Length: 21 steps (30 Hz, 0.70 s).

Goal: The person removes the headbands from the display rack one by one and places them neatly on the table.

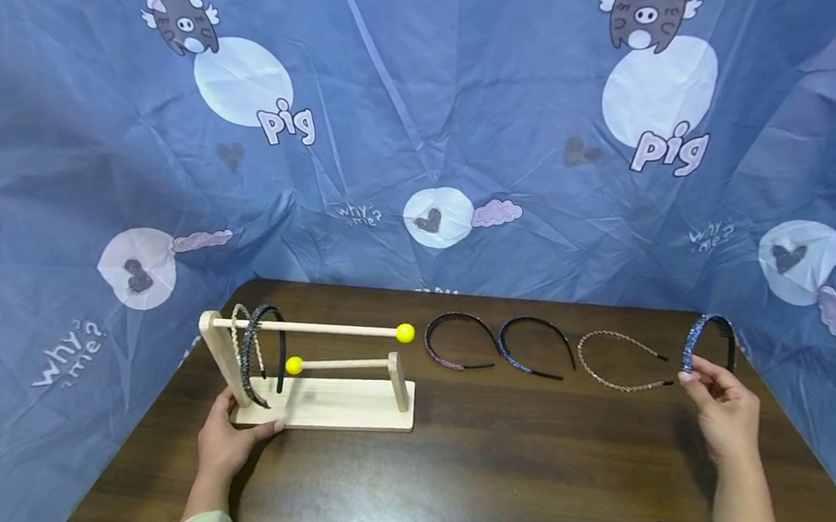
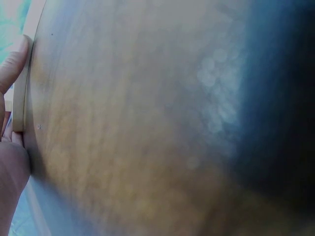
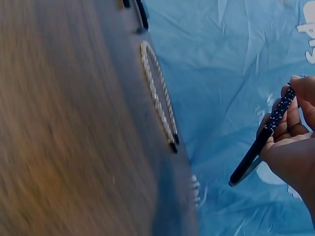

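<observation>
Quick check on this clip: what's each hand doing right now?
Left hand: closed, gripping the wooden stand at its base.
Right hand: closed, holding a blue glittery headband.

Backdrop: one creased blue cloth (image 1: 449, 126), edge to edge across the upper head view, also filling much of the right side of the right wrist view. Prints upon it: one dark winged cartoon pig with pink bow (image 1: 183, 25), upper left; one matching dark winged cartoon pig (image 1: 646, 16), upper right, cropped by the top edge; below each, a plain white disc and pale "pig" lettering. Three heart-marked white discs, left, centre and right, each with a lilac cloud. Table: one dark brown, wood-grained tabletop (image 1: 505, 469), lower frame, pale glare at bottom centre.
</observation>
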{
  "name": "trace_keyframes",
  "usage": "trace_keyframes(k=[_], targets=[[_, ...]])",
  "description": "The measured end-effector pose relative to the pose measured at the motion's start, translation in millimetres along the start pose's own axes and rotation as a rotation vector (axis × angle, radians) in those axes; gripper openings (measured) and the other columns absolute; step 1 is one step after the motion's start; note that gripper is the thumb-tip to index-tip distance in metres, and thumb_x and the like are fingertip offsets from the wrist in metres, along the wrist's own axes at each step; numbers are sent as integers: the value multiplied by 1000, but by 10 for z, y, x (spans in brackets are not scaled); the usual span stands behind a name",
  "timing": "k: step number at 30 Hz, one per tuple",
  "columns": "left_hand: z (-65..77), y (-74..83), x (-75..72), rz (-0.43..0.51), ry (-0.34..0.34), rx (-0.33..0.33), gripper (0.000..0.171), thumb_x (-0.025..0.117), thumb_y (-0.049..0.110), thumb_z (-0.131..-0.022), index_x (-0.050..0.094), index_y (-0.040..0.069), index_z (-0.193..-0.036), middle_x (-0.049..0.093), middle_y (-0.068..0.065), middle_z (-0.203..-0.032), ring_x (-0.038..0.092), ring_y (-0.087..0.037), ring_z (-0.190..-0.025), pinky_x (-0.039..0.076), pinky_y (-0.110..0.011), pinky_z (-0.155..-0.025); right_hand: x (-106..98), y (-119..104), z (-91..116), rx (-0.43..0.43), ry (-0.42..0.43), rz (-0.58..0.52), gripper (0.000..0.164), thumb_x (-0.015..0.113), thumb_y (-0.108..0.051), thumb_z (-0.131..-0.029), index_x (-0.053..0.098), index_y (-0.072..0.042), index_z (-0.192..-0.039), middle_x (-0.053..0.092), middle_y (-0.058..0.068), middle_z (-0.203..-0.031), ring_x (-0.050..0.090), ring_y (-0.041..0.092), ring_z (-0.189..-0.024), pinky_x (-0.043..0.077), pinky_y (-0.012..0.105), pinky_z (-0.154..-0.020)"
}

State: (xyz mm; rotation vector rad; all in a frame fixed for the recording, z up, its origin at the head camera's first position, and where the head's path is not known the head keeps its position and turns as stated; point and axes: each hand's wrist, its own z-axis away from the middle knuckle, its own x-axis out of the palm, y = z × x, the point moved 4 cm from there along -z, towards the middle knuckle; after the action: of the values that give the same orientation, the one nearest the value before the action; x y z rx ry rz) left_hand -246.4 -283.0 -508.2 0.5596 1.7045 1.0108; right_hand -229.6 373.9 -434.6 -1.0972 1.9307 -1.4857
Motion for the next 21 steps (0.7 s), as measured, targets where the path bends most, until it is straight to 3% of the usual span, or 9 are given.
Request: trace_keyframes(k=[4, 9, 12, 14, 17, 21], targets=[[-7, -9, 13, -11, -1, 0, 92, 87, 10, -58, 39, 2, -135, 43, -26, -133, 36, -40, -125, 26, -49, -102, -193, 167, -91, -48, -31, 100, 29, 63, 13, -80, 71, -5, -101, 62, -10, -73, 53, 1, -67, 40, 9, -56], [-8, -12, 13, -17, -2, -9, 94, 88, 10, -58, 37, 1, -136, 43, -27, -133, 35, -40, -125, 25, -48, -103, -587, 811, -416, -129, -52, 314, 31, 69, -6, -83, 67, -6, -113, 62, -12, -80, 54, 0, -72, 41, 8, -60], [-6, -9, 11, -11, 1, -8, 94, 88, 10, -58, 37, 0, -136, 43, -27, -133, 35, -40, -125, 25, -48, -103, -737, 998, -518, -127, -37, 397, 31, 70, -11, -84, 67, -8, -114, 61, -12, -82, 54, 1, -73, 40, 7, -61], [-5, -9, 13, -7, 0, -8, 93, 88, 9, -58, 37, 0, -136, 42, -27, -133, 35, -39, -125, 25, -48, -103, -789, 988, -515, -133, -33, 452, 28, 69, -13, -84, 68, -11, -112, 60, -14, -80, 53, -1, -72, 39, 7, -60], [-1, -7, 15, -6, -3, -10, 93, 88, 9, -58, 37, 0, -135, 43, -27, -133, 35, -39, -124, 25, -48, -103, -784, 798, -422, -116, -54, 511, 23, 67, -14, -85, 69, -14, -108, 57, -20, -76, 51, -4, -70, 38, 7, -58], [-1, -2, 19, -12, -10, -15, 93, 88, 10, -58, 37, 1, -136, 43, -26, -133, 35, -39, -125, 25, -48, -103, -685, 432, -247, -84, -105, 572, 21, 64, -12, -87, 67, -5, -107, 52, -26, -73, 47, -7, -67, 36, 9, -57]])
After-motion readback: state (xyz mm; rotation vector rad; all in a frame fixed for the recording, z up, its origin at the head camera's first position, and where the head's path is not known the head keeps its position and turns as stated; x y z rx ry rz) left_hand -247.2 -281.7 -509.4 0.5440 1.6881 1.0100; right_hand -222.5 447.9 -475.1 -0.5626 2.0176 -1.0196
